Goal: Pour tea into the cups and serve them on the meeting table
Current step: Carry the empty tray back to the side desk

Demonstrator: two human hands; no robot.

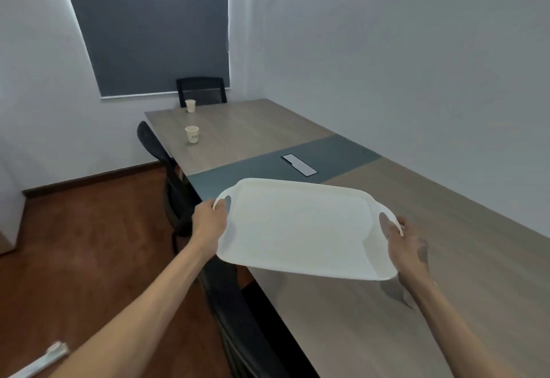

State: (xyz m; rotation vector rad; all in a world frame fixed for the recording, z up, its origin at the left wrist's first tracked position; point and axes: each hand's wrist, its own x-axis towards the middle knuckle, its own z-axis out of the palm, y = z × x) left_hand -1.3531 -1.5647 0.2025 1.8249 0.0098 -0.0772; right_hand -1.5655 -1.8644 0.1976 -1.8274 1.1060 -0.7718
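**Empty tray, two cups already out**

So the long wooden tabletop (372, 303) runs away toward a dark window blind (148, 26), with a grey strip across the middle and a small cable hatch (299, 164) set in it. Black office chairs (166, 169) are tucked along the left side and one at the far end.

The person is holding a white tray (300, 228) above the near part of the tabletop, tipped a bit so its right end sits lower. Nothing on it. The left hand (208, 222) is closed around the left handle, the right hand (406, 243) closed around the right handle, fingers through the cutouts.

The two paper cups (192, 134) stand down at the far end, one behind the other, well apart from the tray (can't tell from here whether there's tea in them).

What could go wrong, I'd guess: swing that tray around near the far end and a light paper cup gets clipped and spills. The chair backs by the left edge could also catch it.
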